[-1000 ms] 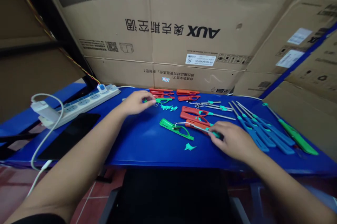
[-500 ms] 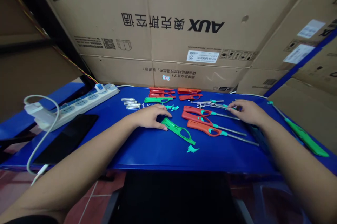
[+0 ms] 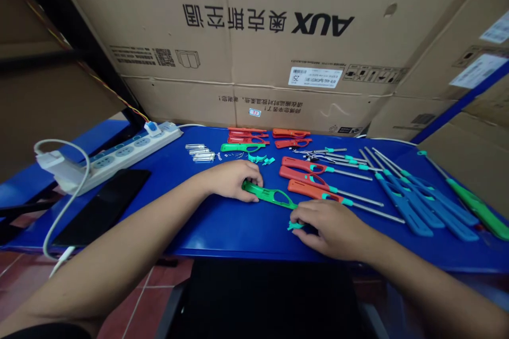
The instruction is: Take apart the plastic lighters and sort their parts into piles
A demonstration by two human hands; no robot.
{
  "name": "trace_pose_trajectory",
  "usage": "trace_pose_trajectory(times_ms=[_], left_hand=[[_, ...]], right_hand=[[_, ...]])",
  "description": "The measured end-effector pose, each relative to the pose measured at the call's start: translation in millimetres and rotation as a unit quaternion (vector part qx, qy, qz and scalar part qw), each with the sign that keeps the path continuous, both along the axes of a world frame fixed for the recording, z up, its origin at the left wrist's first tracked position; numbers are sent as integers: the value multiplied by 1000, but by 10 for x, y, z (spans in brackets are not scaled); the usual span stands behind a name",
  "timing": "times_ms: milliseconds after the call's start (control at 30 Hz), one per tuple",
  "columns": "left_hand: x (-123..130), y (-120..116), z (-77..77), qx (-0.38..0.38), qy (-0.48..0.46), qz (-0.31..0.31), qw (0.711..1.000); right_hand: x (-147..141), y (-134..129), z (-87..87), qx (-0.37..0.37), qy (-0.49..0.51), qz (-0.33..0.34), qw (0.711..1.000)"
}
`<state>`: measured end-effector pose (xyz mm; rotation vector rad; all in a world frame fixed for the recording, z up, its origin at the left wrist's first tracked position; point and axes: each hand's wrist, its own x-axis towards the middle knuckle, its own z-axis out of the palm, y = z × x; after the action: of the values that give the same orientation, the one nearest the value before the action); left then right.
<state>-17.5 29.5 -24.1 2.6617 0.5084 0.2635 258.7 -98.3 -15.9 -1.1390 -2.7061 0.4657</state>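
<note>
My left hand [image 3: 233, 175] grips one end of a green lighter handle shell [image 3: 272, 196] lying on the blue table [image 3: 222, 227]. My right hand [image 3: 332, 226] is at the shell's looped end, thumb and fingertips closed around a small teal trigger [image 3: 295, 226]. Just behind the right hand lie red and orange lighters with metal barrels, among them an orange lighter [image 3: 312, 189] partly covered by the fingers. Farther back are a pile of teal triggers [image 3: 260, 159], another green handle shell [image 3: 242, 147] and several metal rods with wires [image 3: 338, 157].
Clear tubes [image 3: 201, 153] and red shells [image 3: 248, 136] sit along the back. Blue lighters [image 3: 421, 201] and a green lighter [image 3: 477, 206] lie at right. A power strip [image 3: 119, 153] and a black phone-like slab [image 3: 103, 206] occupy the left. A large cardboard box [image 3: 254, 58] walls the back.
My right hand has moved from the metal rods toward me and left, onto the teal trigger, uncovering the blue lighters. My left hand has closed on the green shell, which has turned slightly.
</note>
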Motion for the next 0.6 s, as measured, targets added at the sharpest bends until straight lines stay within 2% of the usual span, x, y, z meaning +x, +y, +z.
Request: trace_pose_trajectory(times_ms=[100, 167, 300, 367, 433, 500, 600], left_hand=[[-134, 54, 104, 10, -5, 29, 1000], [-277, 109, 187, 25, -22, 72, 997], [-570, 243, 283, 100, -78, 219, 967], [-677, 317, 271, 131, -90, 282, 946], [-741, 392, 223, 140, -88, 318, 933], [-756, 462, 153, 133, -77, 333, 930], [-668, 523, 53, 117, -64, 340, 931]], right_hand=[[-26, 86, -35, -4, 23, 19, 1000], [-51, 240, -6, 5, 51, 39, 998], [-236, 755, 58, 93, 64, -6, 994], [-372, 1025, 57, 135, 25, -10, 990], [-483, 1220, 41, 150, -10, -2, 989], [-524, 1311, 28, 154, -25, 10, 988], [-406, 1307, 43, 174, -26, 7, 984]])
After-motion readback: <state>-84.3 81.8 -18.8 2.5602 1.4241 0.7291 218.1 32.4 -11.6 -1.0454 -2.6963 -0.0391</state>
